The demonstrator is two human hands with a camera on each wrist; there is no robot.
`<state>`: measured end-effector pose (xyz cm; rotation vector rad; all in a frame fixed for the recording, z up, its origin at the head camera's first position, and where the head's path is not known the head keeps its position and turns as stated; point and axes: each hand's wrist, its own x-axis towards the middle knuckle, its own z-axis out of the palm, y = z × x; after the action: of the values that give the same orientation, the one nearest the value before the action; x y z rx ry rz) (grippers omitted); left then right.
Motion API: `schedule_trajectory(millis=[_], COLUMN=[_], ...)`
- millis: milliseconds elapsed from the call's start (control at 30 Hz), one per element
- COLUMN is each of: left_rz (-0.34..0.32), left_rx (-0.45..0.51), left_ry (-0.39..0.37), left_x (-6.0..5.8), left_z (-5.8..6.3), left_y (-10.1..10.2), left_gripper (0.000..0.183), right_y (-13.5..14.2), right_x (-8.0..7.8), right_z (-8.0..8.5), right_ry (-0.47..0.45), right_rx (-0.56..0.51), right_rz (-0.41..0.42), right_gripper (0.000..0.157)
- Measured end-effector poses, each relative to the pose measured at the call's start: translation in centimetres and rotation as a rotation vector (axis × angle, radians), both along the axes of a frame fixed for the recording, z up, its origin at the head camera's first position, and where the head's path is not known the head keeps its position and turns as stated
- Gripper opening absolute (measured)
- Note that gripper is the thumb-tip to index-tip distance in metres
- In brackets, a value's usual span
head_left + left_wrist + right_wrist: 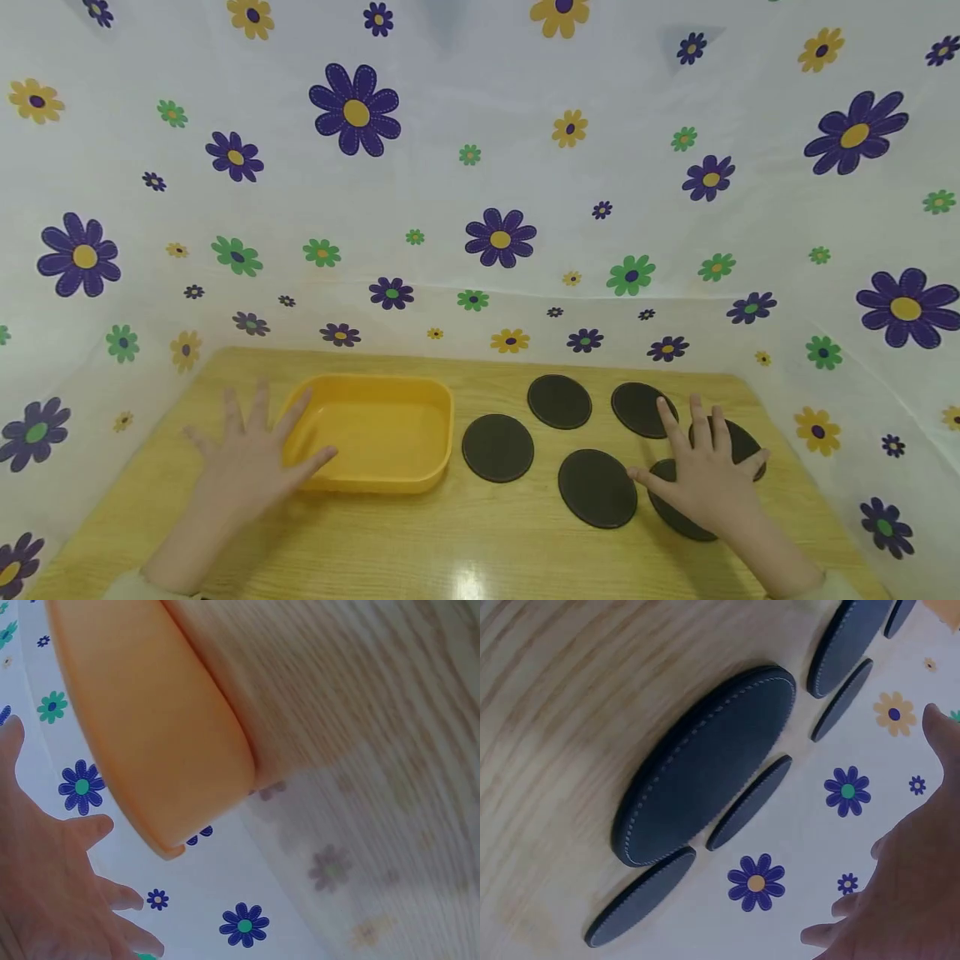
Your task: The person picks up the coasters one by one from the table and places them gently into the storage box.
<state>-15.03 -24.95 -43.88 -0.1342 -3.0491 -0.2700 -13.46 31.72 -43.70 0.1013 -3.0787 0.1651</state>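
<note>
Fingers spread wide, my left hand (251,462) hovers at the left side of a yellow rectangular tray (375,486), overlapping its left rim in the head view. In the left wrist view that tray's smooth outer wall (157,727) stands beside the spread fingers. My right hand (708,479), also spread and holding nothing, is over the right-hand group of round black coasters. It partly covers a front coaster (678,517) and a right-hand coaster (738,446). Stitching runs along the edge of the large near coaster (709,765) in the right wrist view.
More black coasters lie flat between tray and right hand: one by the tray (498,448), one at the back (559,402), one in front (597,489). The wooden table (420,542) is enclosed by a white flowered cloth (420,192) at the back and sides.
</note>
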Motion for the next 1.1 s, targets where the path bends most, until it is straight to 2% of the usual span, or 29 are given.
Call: schedule_trajectory(millis=[333, 567, 767, 1000, 1100], left_rz=[-0.024, -0.047, -0.085, -0.146, -0.174], left_rx=[0.010, -0.001, -0.022, -0.027, -0.043], left_ry=[-0.016, 0.002, 0.074, 0.179, 0.198], left_x=[-0.5, -0.9, -1.1, -1.7, -1.9], left_z=[-0.3, -0.3, -0.7, -1.5, -1.9], left_y=[-0.3, -0.7, -1.4, -2.1, -2.3], left_gripper=[0.094, 0.095, 0.096, 0.097, 0.095], right_y=[0.5, 1.0, 2.1, 4.3, 5.1], right_x=[-0.2, -0.6, -1.1, -2.1, -2.6], right_z=[-0.6, -0.5, -0.4, -0.8, -1.0], right_ry=[-0.008, -0.011, 0.037, 0.156, 0.162], right_rx=[0.002, 0.002, 0.011, 0.033, 0.057], right_rz=[-0.018, -0.045, -0.053, -0.048, -0.047], right_gripper=[0.119, 0.117, 0.113, 0.108, 0.106])
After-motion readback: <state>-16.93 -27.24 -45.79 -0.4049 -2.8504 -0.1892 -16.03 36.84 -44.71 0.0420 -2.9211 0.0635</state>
